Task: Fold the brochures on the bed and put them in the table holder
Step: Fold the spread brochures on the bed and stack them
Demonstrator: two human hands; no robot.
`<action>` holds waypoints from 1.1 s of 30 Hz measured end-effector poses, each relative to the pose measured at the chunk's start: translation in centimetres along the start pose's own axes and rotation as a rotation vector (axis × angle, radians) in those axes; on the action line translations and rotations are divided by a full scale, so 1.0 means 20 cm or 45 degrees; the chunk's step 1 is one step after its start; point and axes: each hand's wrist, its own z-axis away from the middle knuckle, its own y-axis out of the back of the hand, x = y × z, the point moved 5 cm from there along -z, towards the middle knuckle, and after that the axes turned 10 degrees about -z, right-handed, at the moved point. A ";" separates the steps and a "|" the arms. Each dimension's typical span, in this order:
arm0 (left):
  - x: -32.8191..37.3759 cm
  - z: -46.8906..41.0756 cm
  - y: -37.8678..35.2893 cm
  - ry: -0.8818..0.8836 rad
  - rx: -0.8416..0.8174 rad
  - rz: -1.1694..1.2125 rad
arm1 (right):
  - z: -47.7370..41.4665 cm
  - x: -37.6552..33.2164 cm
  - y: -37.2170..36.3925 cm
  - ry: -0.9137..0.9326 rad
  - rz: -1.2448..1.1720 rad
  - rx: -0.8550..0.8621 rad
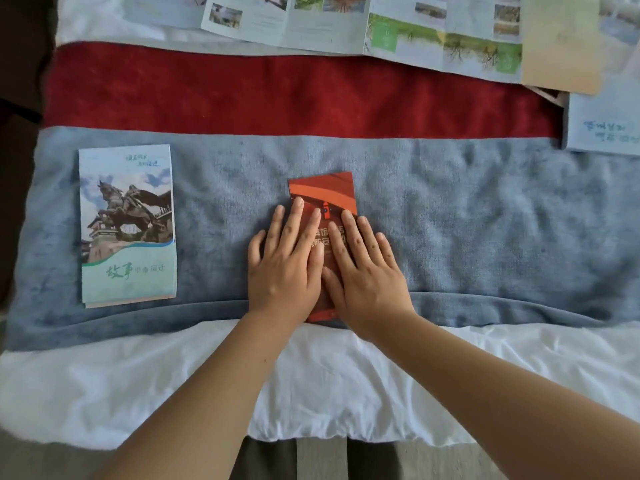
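1. Blue-grey fleece blanket (485, 220) across the middle, wrinkled, near edge rolled into a ridge.
2. Red cloth band (277, 95) just behind it, touching along the blanket's far edge.
3. White sheet (104, 393) in front, creased (shows again top left, behind the red).
4. Grey floor (318, 459) at btm edge.

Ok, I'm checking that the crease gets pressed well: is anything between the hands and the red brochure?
Nothing visible. The left hand and right hand lie flat, directly on the red brochure, fingers straight, side by side. The brochure rests on the blue towel. The table holder is not in view.
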 end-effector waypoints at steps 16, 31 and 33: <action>0.01 -0.02 -0.04 -0.011 -0.021 0.011 | -0.04 -0.03 -0.02 -0.108 -0.177 0.032; -0.59 -0.15 0.59 0.581 0.189 0.796 | -0.26 -0.72 0.17 0.115 -0.666 0.007; -0.78 -0.14 0.63 0.655 0.204 0.792 | -0.32 -0.89 0.13 0.157 -0.667 -0.061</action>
